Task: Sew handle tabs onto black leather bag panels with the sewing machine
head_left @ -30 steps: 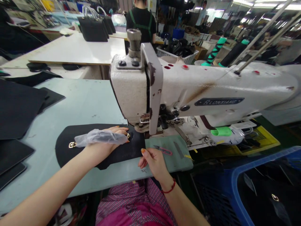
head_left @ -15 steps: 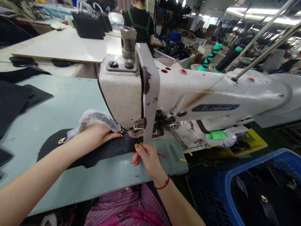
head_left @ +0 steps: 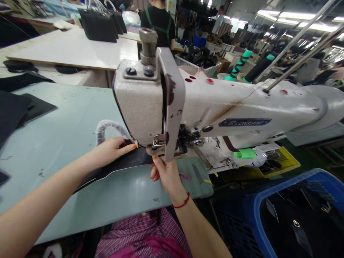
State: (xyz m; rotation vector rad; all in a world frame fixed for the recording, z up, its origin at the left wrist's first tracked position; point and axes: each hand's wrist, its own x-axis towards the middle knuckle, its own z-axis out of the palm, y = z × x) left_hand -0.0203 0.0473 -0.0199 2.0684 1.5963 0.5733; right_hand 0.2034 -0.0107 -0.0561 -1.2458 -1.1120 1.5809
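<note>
A black leather bag panel (head_left: 126, 161) lies on the pale green machine bed, its far right end under the head of the white sewing machine (head_left: 139, 107). A bag handle in clear wrapping (head_left: 107, 126) arches up behind it. My left hand (head_left: 115, 150) grips the panel's upper side beside the presser area, thumb pointing at the machine; its other fingers are partly hidden. With thumb against curled fingers, my right hand (head_left: 167, 175) pinches the panel's near edge just in front of the machine head. The needle is hidden behind the machine's guard.
A blue basket (head_left: 259, 204) holding black pieces with gold-coloured hardware stands at the lower right. Pink-handled snips (head_left: 184, 176) lie right of my right hand. More black pieces (head_left: 16, 111) rest at the left. Black bags (head_left: 98, 25) stand on a white board behind; a person (head_left: 158, 21) is beyond.
The panel has swung and shifted toward the machine, its left end tilting down and the gold fitting passing out of sight. Both hands have moved slightly with it, and the wrapped handle stands more upright.
</note>
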